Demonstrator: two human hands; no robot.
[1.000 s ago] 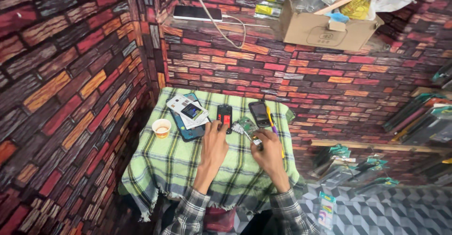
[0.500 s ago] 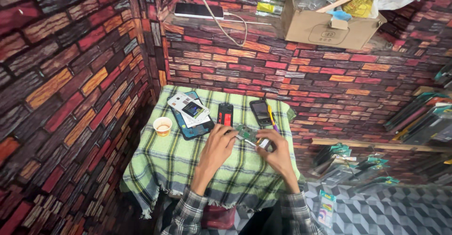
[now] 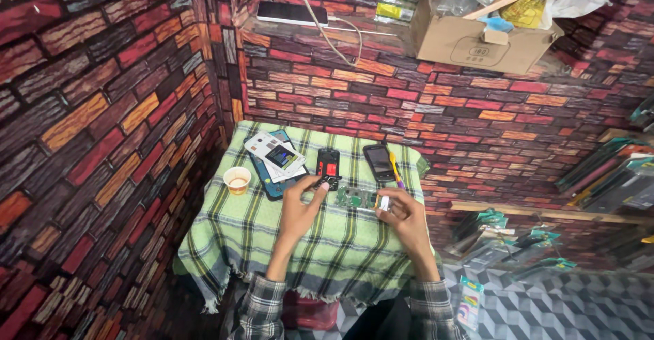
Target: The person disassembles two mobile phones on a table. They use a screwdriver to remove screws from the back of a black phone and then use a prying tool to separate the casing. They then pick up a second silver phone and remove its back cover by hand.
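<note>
Both hands' fingers seemingly pinch: left something tiny, right green circuit board.

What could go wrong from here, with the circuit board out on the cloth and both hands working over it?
1. The green circuit board lies bare on the checked cloth; the right hand at its end might snag it on the weave or bend it.
2. The left hand reaches toward the opened phone, with a small cup nearby; a nudge could tip it.
3. The yellow tool lies near the table's edge and might roll off.
</note>
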